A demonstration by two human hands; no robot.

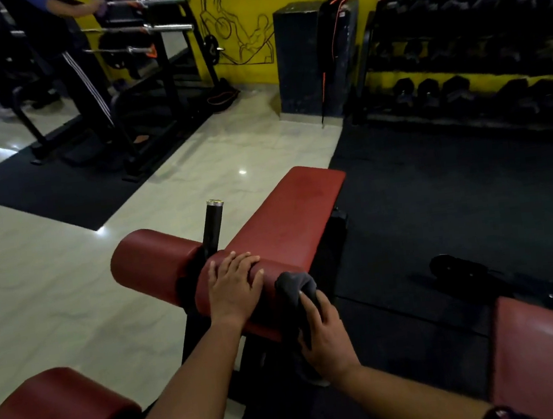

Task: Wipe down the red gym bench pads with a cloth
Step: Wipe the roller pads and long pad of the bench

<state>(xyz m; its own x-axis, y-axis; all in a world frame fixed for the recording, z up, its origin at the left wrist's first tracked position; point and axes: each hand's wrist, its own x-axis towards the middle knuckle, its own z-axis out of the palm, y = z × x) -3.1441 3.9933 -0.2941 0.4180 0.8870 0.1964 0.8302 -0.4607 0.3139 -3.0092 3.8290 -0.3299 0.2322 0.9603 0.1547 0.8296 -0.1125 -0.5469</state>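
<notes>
The right hand (321,338) has its fingers curled tight around a dark cloth (294,290). The cloth is bunched up and sits against the right end of a red roll pad (267,320). The left hand (233,293) lies flat on top of the same roll, with its fingers straight and holding nothing. It looks like it is keeping the roll from turning.

The roll lies sideways in front of the person. From the cloth, its long side runs off toward 10 o'clock, under the left hand. Past a black post (213,227) there is a second red roll (150,261), also at 10 o'clock.

The long flat pad (290,218) starts just behind the roll and stretches away toward 1 o'clock.

The cloth hand is at the roll's end, so I think the next wipe goes along the roll toward 10 o'clock. The left hand is in the way there and may need to lift. The flat pad is closer to the right hand, so it is easy to reach next.
</notes>
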